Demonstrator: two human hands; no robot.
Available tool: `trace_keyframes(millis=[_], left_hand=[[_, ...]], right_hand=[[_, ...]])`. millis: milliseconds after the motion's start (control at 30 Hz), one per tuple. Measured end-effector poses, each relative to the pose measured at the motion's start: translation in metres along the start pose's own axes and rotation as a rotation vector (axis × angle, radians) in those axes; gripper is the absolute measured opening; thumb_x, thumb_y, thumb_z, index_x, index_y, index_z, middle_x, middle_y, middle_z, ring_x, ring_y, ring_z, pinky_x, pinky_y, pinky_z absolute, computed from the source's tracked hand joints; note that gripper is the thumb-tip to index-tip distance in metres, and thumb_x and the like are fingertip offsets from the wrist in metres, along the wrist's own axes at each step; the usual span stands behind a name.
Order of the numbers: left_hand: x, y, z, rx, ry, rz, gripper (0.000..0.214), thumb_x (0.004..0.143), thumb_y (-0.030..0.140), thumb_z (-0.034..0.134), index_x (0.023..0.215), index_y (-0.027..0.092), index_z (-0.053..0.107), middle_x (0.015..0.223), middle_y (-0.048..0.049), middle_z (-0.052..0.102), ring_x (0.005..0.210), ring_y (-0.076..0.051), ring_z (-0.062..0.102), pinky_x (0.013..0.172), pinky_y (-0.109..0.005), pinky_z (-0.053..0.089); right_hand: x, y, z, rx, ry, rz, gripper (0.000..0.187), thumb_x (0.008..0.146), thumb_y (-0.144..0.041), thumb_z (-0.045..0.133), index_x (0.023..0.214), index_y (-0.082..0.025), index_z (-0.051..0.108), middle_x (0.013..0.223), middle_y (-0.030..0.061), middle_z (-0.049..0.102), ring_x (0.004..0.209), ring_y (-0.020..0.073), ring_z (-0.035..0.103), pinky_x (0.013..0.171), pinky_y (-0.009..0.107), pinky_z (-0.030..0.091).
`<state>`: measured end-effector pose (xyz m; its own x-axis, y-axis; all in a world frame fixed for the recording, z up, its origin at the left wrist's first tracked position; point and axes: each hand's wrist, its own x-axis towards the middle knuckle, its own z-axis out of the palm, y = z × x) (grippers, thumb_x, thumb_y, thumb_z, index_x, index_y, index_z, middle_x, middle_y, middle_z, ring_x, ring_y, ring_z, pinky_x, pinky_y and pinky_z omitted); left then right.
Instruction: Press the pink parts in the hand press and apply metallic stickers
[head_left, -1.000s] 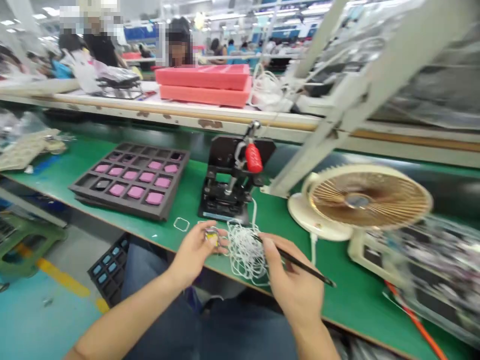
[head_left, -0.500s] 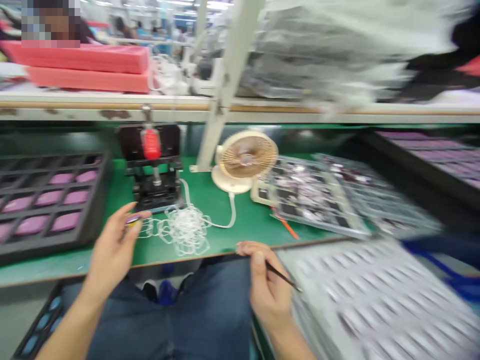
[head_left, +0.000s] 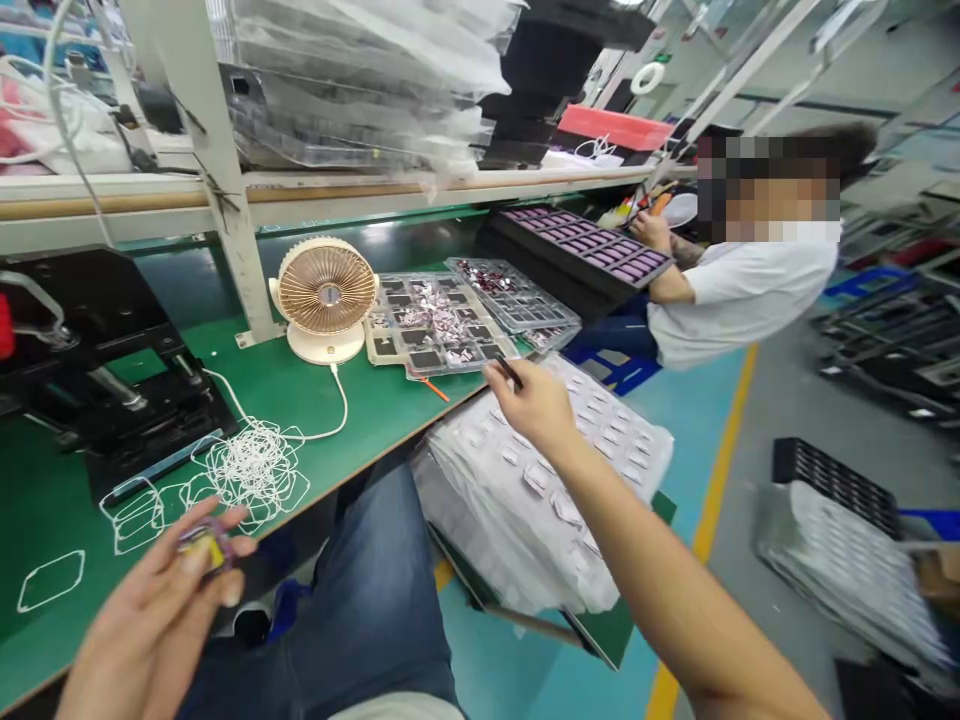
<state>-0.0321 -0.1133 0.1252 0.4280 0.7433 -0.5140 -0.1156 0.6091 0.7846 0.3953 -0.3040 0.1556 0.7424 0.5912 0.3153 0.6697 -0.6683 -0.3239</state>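
"What have you got there?"

"My left hand [head_left: 150,630] is closed, thumb and fingers pinching a small yellow piece [head_left: 204,548] with some purple along it, too blurred to make out further. Both are well in front of the desk fan [head_left: 326,290] and to its left, over the edge of the green bench mat [head_left: 277,395]."

"And your other hand?"

"My right hand [head_left: 534,405] is closed too, gripping a slim black tool [head_left: 508,372]. Only its tip shows past my fingers, so I can't tell whether it's tweezers or a stylus. That hand is to the right of the fan and lower, above a clear plastic bag of formed trays [head_left: 540,480]."

"What's around the fan?"

"Just in front of it lies a tangle of white loops [head_left: 255,475], with one loose loop [head_left: 49,580] farther left. The fan's white cable [head_left: 337,405] curves down toward the tangle. Left of the fan stands a black bench press [head_left: 112,380]. To its right are a tray of small parts [head_left: 431,320], a second tray [head_left: 510,295], and a black tray of pink pieces [head_left: 577,245]."

"Anyone nearby?"

"Yes, beyond those trays, to the fan's far right, a co-worker [head_left: 742,290] in a white shirt has one hand [head_left: 651,230] at the end of the black tray."
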Motion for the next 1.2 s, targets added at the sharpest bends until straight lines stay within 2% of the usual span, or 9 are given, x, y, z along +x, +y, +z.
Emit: trace_keyframes(millis=[133,200,300,433,533,633,800,1000,1200], left_hand=[[-0.014,-0.011,0.044,-0.115,-0.163,-0.198,0.064,0.087,0.043,0.084,0.146,0.025,0.068,0.146,-0.0155,0.071,0.133,-0.040,0.068,0.090,-0.040,0.069],[-0.019,-0.011,0.046,-0.128,-0.149,-0.241,0.063,0.091,0.041,0.081,0.150,0.026,0.065,0.143,-0.0155,0.073,0.135,-0.037,0.067,0.093,-0.038,0.068],[-0.022,-0.015,0.029,-0.149,-0.112,-0.237,0.063,0.088,0.036,0.085,0.147,0.025,0.067,0.138,-0.0151,0.076,0.122,-0.035,0.074,0.082,-0.032,0.068],[-0.016,-0.034,-0.009,-0.234,-0.060,-0.198,0.062,0.081,0.032,0.090,0.141,0.026,0.073,0.122,-0.0144,0.082,0.101,-0.034,0.080,0.072,-0.035,0.067],[-0.008,-0.048,-0.033,-0.283,-0.050,-0.186,0.071,0.082,0.028,0.088,0.150,0.030,0.065,0.120,-0.0146,0.083,0.105,-0.037,0.080,0.080,-0.040,0.067],[-0.004,-0.054,-0.042,-0.312,-0.084,-0.163,0.061,0.085,0.023,0.085,0.144,0.030,0.070,0.119,-0.0142,0.083,0.109,-0.040,0.080,0.079,-0.041,0.068],[-0.016,-0.042,-0.021,-0.280,-0.071,-0.152,0.037,0.080,0.024,0.090,0.116,0.024,0.084,0.124,-0.0144,0.082,0.112,-0.042,0.079,0.081,-0.041,0.071],[-0.025,-0.031,0.009,-0.279,-0.019,-0.106,0.035,0.080,0.026,0.091,0.114,0.019,0.084,0.135,-0.0165,0.077,0.125,-0.042,0.072,0.094,-0.040,0.069],[-0.017,-0.036,0.009,-0.261,-0.024,-0.075,0.036,0.082,0.033,0.090,0.113,0.016,0.083,0.136,-0.0197,0.075,0.123,-0.043,0.073,0.089,-0.041,0.070]], right_hand=[[0.082,-0.008,0.016,-0.082,-0.080,-0.039,0.032,0.106,-0.040,0.061,0.116,-0.015,0.079,0.115,0.0155,0.078,0.107,0.0299,0.069,0.091,0.034,0.048],[0.108,-0.015,0.024,-0.118,-0.130,-0.044,0.032,0.105,-0.041,0.065,0.117,-0.015,0.080,0.115,0.0161,0.078,0.105,0.0294,0.069,0.090,0.034,0.048],[0.130,-0.018,0.033,-0.154,-0.186,-0.032,0.027,0.099,-0.036,0.073,0.114,-0.014,0.082,0.110,0.0176,0.078,0.102,0.0292,0.070,0.089,0.034,0.048],[0.139,-0.008,0.036,-0.146,-0.204,0.000,0.023,0.093,-0.034,0.077,0.107,-0.017,0.083,0.103,0.0145,0.079,0.099,0.0300,0.071,0.087,0.034,0.049],[0.140,0.000,0.033,-0.097,-0.190,0.019,0.020,0.091,-0.034,0.076,0.104,-0.021,0.083,0.100,0.0098,0.080,0.099,0.0292,0.070,0.087,0.032,0.048],[0.140,0.006,0.028,-0.013,-0.183,0.040,0.021,0.090,-0.036,0.076,0.102,-0.021,0.083,0.096,0.0063,0.079,0.093,0.0258,0.069,0.083,0.029,0.047],[0.140,0.013,0.021,0.165,-0.187,0.131,0.020,0.085,-0.033,0.077,0.091,-0.015,0.082,0.080,0.0045,0.075,0.074,0.0184,0.062,0.069,0.027,0.043],[0.139,0.016,0.017,0.394,-0.206,0.290,0.034,0.084,-0.043,0.077,0.097,-0.012,0.075,0.087,0.0110,0.076,0.051,0.0095,0.035,0.046,0.026,0.029],[0.147,0.012,0.016,0.417,-0.351,0.405,0.026,0.082,-0.036,0.081,0.078,-0.016,0.066,0.080,0.0160,0.074,0.048,0.0085,0.026,0.043,0.026,0.024]])
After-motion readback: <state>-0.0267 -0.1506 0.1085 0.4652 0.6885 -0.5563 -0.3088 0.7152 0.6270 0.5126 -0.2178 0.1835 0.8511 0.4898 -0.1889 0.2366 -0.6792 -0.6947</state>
